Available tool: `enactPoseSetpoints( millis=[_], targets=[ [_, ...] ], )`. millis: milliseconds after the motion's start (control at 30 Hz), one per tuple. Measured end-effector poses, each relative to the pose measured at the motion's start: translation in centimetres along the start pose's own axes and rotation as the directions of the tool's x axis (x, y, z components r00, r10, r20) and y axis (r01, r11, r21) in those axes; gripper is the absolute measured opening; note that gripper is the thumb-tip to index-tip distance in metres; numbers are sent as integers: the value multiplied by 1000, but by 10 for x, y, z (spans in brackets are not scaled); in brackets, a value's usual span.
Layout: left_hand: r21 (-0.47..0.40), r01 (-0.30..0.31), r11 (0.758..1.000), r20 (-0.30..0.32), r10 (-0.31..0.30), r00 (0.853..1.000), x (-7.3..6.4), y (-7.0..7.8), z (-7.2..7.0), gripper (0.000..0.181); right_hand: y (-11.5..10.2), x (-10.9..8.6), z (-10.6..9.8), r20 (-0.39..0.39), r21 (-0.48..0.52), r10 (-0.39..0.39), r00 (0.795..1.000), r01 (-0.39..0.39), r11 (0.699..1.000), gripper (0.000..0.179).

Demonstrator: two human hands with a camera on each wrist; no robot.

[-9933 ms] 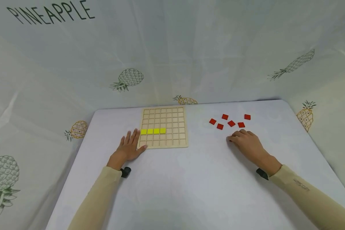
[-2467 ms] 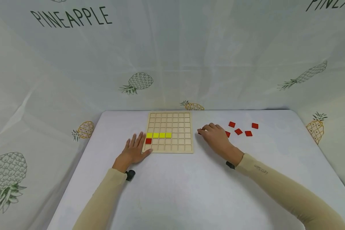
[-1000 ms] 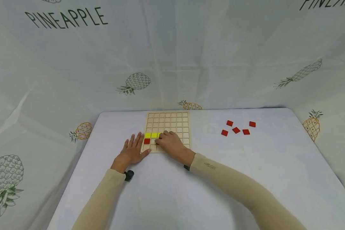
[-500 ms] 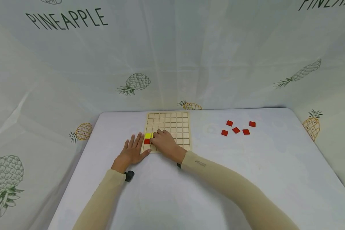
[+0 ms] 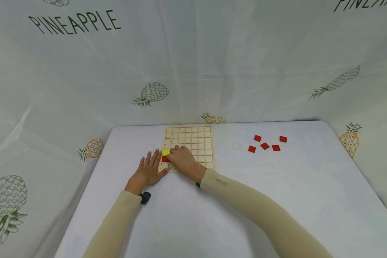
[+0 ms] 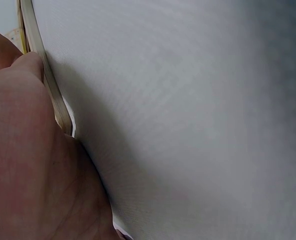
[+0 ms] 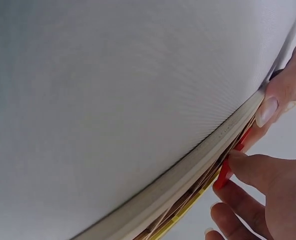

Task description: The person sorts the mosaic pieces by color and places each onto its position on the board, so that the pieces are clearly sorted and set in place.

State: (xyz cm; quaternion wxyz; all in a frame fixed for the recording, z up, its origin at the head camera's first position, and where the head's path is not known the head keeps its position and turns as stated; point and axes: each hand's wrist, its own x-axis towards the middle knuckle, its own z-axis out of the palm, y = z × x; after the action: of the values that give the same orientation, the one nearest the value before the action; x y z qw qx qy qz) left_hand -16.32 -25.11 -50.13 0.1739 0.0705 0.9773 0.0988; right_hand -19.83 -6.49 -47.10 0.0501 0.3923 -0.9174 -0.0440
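Observation:
A pale wooden grid board point(image 5: 193, 135) lies on the table with a row of yellow tiles point(image 5: 166, 152) in it, mostly covered by my right hand. In the row below, a red tile point(image 5: 165, 159) sits in the leftmost cell. My left hand point(image 5: 146, 173) lies flat with spread fingers at the board's left edge, its thumb at the near corner. My right hand point(image 5: 184, 161) is over the board's left part. Between its thumb and index finger it pinches another red tile point(image 7: 224, 175), tilted at the board surface beside the first; in the head view this tile is hidden.
Several loose red tiles point(image 5: 265, 146) lie scattered on the white table point(image 5: 245, 186) to the right of the board. A pineapple-printed cloth point(image 5: 261, 71) hangs behind the table and along its sides.
A red tile now sits in the leftmost cell below the yellow row. My right hand has carried another red tile leftward onto the board, shifting slightly further left lately. The left hand stays put.

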Motion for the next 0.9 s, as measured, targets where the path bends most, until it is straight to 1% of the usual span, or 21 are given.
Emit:
enactPoseSetpoints(
  millis=[233, 433, 600, 767, 900],
  targets=[
    [-4, 12, 1000, 5, -12, 1000, -1, 2, 0, 93, -1, 0, 3, -13, 24, 24, 1000, -24, 999, 29],
    [-4, 14, 1000, 5, -14, 1000, 0, 2, 1, 93, 0, -1, 2, 10, -10, 25, 1000, -25, 1000, 29],
    [-10, 17, 1000, 2, -17, 1000, 0, 2, 1, 94, 1, -9, 0, 17, -38, 7, 1000, -6, 999, 29],
    [-9, 22, 1000, -1, -22, 1000, 0, 2, 0, 94, 1, -19, -1, 11, -43, -14, 1000, 15, 999, 26],
    [-3, 22, 1000, -1, -22, 1000, 0, 1, 1, 94, 0, -27, -2, 34, -69, -28, 999, 31, 997, 29]
  ],
)
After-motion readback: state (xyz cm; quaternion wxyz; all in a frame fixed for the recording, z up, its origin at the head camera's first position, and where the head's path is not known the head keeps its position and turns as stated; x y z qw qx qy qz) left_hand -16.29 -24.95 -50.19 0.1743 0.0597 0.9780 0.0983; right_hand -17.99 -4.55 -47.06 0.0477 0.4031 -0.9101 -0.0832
